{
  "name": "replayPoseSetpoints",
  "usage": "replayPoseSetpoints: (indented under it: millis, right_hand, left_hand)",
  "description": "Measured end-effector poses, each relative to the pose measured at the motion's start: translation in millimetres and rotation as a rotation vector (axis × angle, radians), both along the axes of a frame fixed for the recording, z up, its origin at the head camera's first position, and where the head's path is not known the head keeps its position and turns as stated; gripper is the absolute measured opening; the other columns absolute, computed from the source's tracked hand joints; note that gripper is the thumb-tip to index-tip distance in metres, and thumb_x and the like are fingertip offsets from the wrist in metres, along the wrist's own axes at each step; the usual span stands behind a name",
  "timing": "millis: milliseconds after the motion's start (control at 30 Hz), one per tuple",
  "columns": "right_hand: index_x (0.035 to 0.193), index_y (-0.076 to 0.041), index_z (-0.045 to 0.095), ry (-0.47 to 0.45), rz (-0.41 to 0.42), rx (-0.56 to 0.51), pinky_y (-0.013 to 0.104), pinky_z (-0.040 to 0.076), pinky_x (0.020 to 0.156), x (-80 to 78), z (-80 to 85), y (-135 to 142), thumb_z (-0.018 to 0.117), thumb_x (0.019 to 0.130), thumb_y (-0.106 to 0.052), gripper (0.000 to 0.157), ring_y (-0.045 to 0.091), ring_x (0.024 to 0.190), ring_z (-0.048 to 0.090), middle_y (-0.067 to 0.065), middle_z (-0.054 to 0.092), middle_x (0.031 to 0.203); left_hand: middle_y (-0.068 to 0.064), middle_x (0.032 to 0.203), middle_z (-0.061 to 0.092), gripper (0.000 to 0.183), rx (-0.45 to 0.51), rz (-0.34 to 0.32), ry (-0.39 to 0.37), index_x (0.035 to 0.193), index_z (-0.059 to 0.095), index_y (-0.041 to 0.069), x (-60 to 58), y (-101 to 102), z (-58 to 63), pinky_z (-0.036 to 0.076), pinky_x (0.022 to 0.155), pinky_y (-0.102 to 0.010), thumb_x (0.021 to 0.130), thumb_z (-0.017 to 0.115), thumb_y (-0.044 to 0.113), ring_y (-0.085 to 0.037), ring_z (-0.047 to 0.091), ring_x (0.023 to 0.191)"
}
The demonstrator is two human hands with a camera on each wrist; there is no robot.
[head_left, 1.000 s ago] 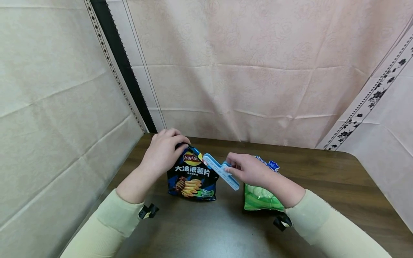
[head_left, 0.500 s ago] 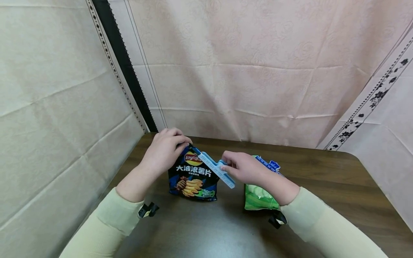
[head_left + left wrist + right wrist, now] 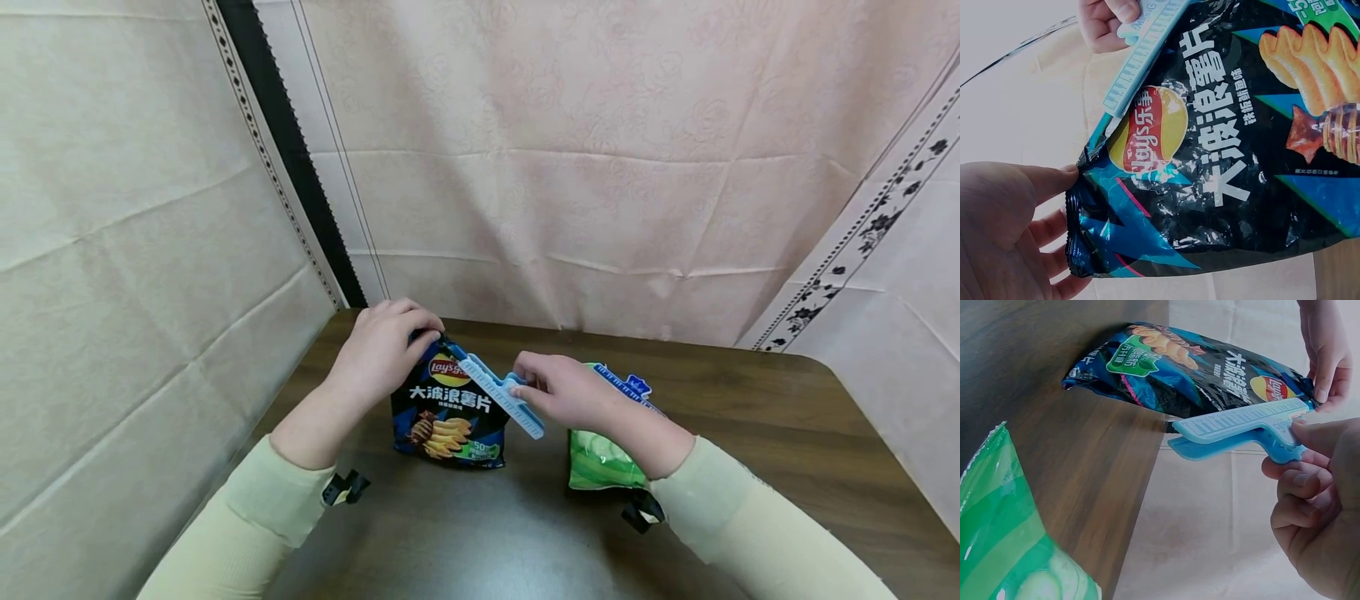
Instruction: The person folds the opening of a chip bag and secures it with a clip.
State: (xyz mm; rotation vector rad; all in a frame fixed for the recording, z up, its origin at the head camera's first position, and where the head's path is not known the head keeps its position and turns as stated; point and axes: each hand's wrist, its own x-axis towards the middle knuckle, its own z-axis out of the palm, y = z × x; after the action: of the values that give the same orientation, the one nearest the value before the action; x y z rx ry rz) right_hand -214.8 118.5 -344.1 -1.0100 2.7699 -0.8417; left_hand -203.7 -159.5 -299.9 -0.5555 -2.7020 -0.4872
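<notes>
A black Lay's chip bag stands on the table, its print facing me. My left hand pinches the bag's top left corner; in the left wrist view the thumb lies in front and the fingers behind. A light-blue bag clip slants along the top right edge of the bag. My right hand pinches the clip's handle between thumb and fingers. Seen from the right wrist, the clip has its two long bars parted at the near end, and its far end reaches the bag's top.
A green snack bag lies on the right, partly under my right forearm, with a dark-blue clip along its top. The brown wooden table ends at a pale cloth backdrop.
My right hand has moved the light-blue clip left and slightly up along the bag's top edge, mostly in the first half second. The left hand and bag have barely shifted.
</notes>
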Motion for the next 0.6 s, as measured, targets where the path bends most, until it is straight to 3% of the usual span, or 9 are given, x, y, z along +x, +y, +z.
replayPoseSetpoints:
  millis: [267, 600]
  right_hand:
    - [0.101, -0.021, 0.060, 0.061, 0.011, -0.013, 0.032, 0.044, 0.060, -0.6, 4.3, -3.6, 0.062, 0.099, -0.029, 0.009, 0.013, 0.070, 0.054, -0.007, 0.057, 0.078]
    - [0.103, -0.023, 0.059, 0.074, -0.008, 0.022, 0.032, 0.045, 0.061, -2.3, 12.8, -12.6, 0.062, 0.099, -0.032, 0.011, 0.013, 0.072, 0.055, -0.007, 0.058, 0.079]
  left_hand:
    - [0.003, 0.111, 0.066, 0.013, 0.004, -0.011, 0.002, 0.104, 0.072, 0.023, 0.4, 0.2, 1.0, 0.035, 0.097, -0.051, 0.099, 0.063, 0.030, -0.024, 0.054, 0.106]
    - [0.002, 0.107, 0.064, 0.013, -0.038, -0.022, 0.024, 0.102, 0.075, 0.023, -0.9, 1.4, 3.8, 0.035, 0.096, -0.051, 0.098, 0.064, 0.029, -0.024, 0.052, 0.103]
